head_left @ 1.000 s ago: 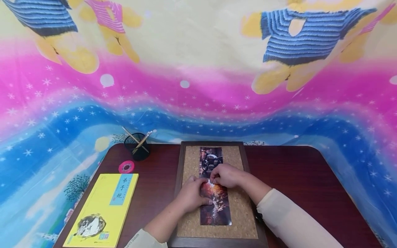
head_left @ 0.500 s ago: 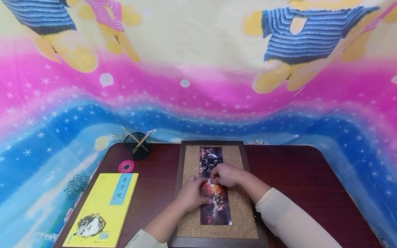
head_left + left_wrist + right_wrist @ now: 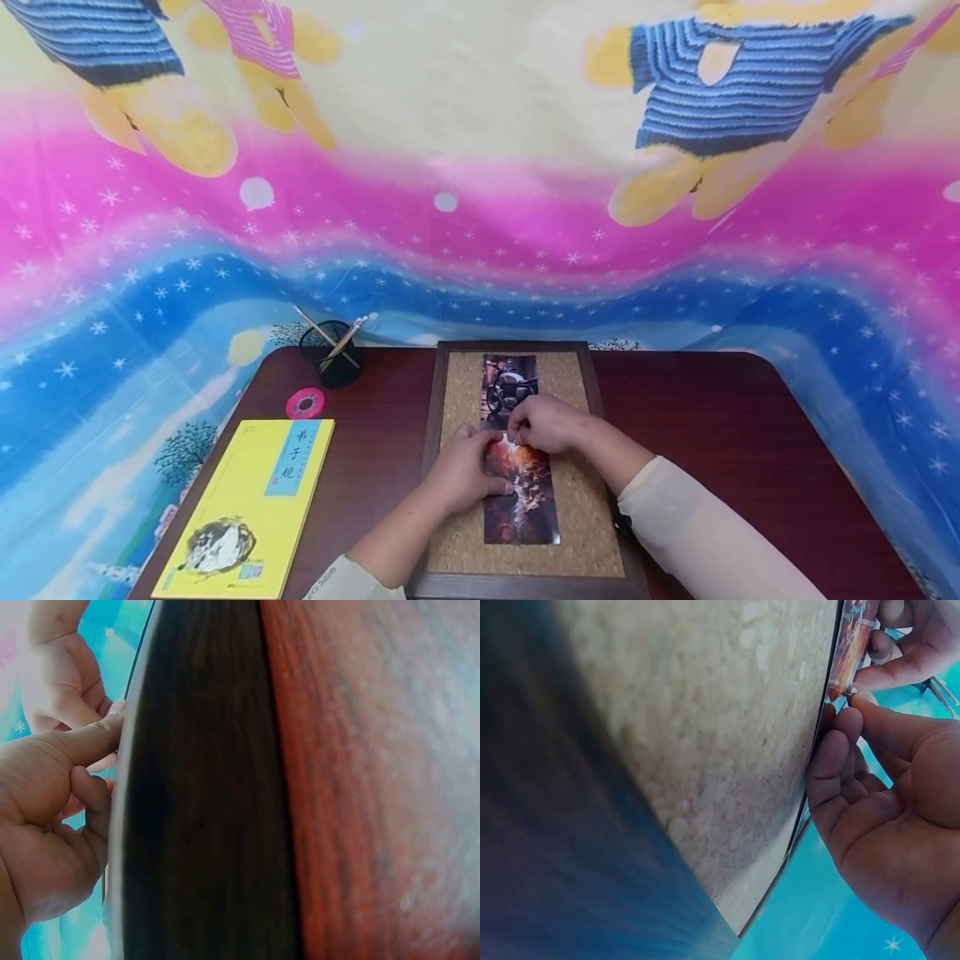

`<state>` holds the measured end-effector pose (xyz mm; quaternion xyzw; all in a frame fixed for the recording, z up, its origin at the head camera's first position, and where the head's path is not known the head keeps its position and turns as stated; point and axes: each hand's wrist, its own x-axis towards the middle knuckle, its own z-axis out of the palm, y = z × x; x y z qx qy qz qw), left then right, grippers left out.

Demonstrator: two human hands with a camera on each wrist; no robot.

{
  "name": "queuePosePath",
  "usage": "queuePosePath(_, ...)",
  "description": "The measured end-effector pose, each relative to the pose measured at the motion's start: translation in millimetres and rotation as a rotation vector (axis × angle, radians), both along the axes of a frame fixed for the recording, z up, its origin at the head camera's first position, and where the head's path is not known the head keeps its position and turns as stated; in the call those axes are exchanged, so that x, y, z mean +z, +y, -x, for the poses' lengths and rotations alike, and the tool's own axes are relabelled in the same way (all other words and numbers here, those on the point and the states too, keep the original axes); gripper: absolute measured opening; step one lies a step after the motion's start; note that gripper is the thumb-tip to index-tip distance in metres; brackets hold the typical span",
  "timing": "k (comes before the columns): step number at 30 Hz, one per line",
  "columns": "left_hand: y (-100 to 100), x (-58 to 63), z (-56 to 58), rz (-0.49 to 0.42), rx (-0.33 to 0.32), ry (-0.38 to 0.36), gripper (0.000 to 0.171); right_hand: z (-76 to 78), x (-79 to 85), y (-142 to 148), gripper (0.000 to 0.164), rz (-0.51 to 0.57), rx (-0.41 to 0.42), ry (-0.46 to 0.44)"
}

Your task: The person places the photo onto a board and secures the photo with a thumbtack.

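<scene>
On a dark-framed cork board (image 3: 588, 525) lie two photos in line: a motorcycle photo (image 3: 512, 387) above, a fiery orange photo (image 3: 522, 508) below. My left hand (image 3: 463, 473) presses on the lower photo, its thumb and a forefinger spread along the left side. Close by, my right hand (image 3: 551, 423) bends thumb and forefinger together at the seam of the photos. In the right wrist view the right fingertips pinch a tiny pale pin-like piece (image 3: 851, 690); its exact kind is too small to tell. The left wrist view shows the left hand (image 3: 56, 817) at the board's edge.
A yellow book (image 3: 247, 508) lies left of the board on the dark red table (image 3: 697, 417). Behind it are a pink tape roll (image 3: 315, 392) and a black mesh pen cup (image 3: 345, 372) holding several sticks. A printed cloth (image 3: 450, 250) hangs behind the table.
</scene>
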<state>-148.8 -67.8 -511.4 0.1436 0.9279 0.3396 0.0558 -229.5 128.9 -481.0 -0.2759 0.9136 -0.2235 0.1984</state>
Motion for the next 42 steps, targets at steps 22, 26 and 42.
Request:
queuePosePath(22,0,-1.6,0.9,-0.011,-0.019,0.017,0.076,-5.4,-6.3,-3,0.02,-0.004,-0.048,0.059)
queuePosePath(26,-3,-0.3,1.5,-0.016,-0.036,0.004,0.077,-6.4,-6.2,-1,0.019,0.022,-0.021,0.058)
queuePosePath(42,-29,3.9,0.5,-0.044,-0.051,0.029,0.067,-20.1,-1.0,35,0.008,0.173,-0.02,0.069)
